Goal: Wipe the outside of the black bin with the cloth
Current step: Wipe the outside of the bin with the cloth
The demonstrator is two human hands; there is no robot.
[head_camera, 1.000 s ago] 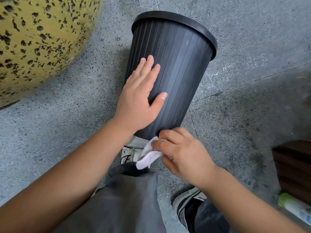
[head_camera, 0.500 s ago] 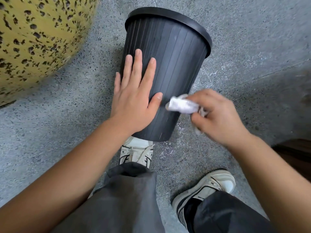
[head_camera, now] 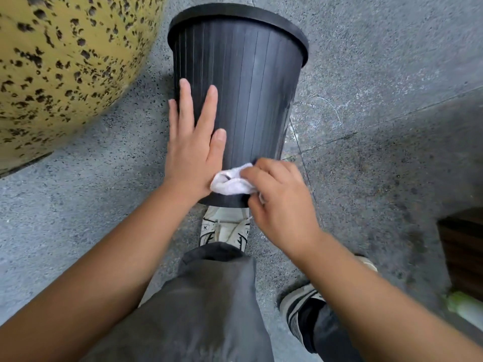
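The black ribbed bin (head_camera: 251,84) leans toward me on the grey stone floor, its base near my left shoe. My left hand (head_camera: 194,142) lies flat on the bin's left side, fingers spread, steadying it. My right hand (head_camera: 279,202) grips a bunched white cloth (head_camera: 231,182) and presses it against the bin's lower wall, close to the bottom edge. The cloth touches the heel of my left hand. The bin's inside and far side are hidden.
A large yellow speckled rounded stone (head_camera: 65,61) fills the upper left, close to the bin. A dark wooden object (head_camera: 462,252) sits at the right edge, with a green-and-white bottle (head_camera: 465,309) lying below it. My own legs and shoes (head_camera: 224,228) stand under the bin.
My right hand with the cloth has moved from the bin's right side down and left to its bottom edge. The left hand stays flat on the bin, fingers spread a little wider.
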